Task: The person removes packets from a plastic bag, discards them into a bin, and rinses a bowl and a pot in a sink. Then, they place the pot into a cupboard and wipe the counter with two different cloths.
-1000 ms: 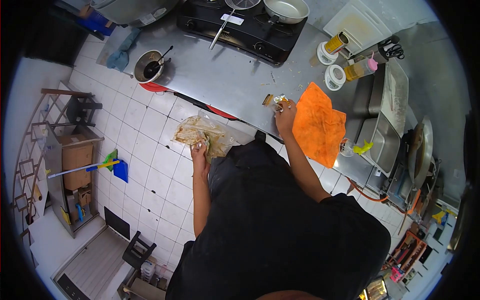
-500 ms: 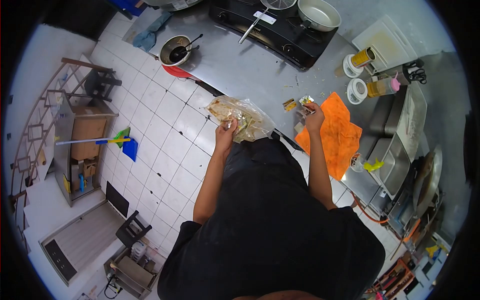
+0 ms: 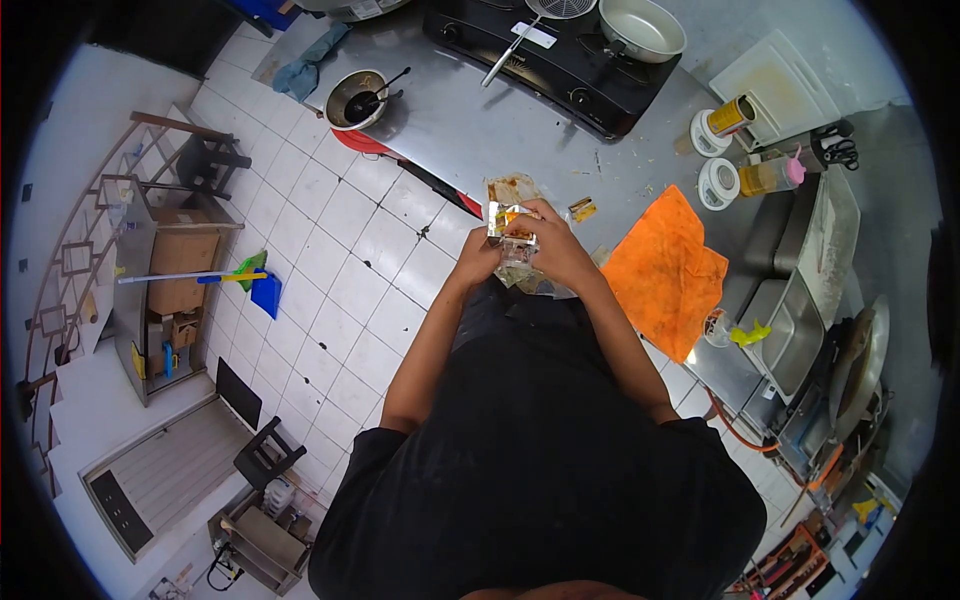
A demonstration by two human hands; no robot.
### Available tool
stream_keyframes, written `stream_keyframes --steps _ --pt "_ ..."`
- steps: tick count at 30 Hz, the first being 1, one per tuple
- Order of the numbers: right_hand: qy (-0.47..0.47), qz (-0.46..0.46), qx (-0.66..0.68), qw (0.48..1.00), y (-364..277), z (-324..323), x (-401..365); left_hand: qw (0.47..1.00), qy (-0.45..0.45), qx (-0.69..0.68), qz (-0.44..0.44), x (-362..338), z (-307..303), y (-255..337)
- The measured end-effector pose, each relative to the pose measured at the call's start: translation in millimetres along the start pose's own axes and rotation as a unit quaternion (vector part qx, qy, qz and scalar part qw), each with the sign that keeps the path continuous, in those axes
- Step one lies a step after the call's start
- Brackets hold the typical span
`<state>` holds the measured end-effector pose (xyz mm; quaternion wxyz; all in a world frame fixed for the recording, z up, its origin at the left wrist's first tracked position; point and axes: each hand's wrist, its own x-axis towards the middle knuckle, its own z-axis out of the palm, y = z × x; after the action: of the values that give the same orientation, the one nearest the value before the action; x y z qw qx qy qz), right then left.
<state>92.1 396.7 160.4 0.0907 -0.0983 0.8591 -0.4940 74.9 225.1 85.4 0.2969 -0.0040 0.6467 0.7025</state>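
My left hand (image 3: 479, 260) and my right hand (image 3: 560, 250) meet in front of my body at the counter's edge. Both are closed on a shiny foil wrapper (image 3: 507, 219) with yellow and silver parts. A stained clear plastic bag (image 3: 514, 187) sticks out beyond my fingers and also shows below them; which fingers hold it is hidden. On the counter, just past my right hand, lies a small yellow-brown wrapper (image 3: 582, 209). To the right, an orange cloth (image 3: 665, 275) is spread over the counter's edge.
A black gas stove (image 3: 545, 75) carries a strainer (image 3: 562, 6) and a pan (image 3: 642, 28). Along the steel counter (image 3: 450, 130) stand a metal bowl (image 3: 357, 98) with a dark ladle and two white-lidded containers (image 3: 718, 183). A sink (image 3: 790, 335) is at right.
My right hand has moved left from beside the orange cloth, bringing its foil piece to my left hand. The plastic bag is now bunched between both hands, slightly further right.
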Motion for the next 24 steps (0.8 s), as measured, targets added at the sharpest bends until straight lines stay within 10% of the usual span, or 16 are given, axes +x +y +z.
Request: stream_keyframes --steps 24 --pt "-0.005 -0.078 0.156 0.985 25 -44 6 0.997 0.027 -0.059 -0.044 4 -12 10"
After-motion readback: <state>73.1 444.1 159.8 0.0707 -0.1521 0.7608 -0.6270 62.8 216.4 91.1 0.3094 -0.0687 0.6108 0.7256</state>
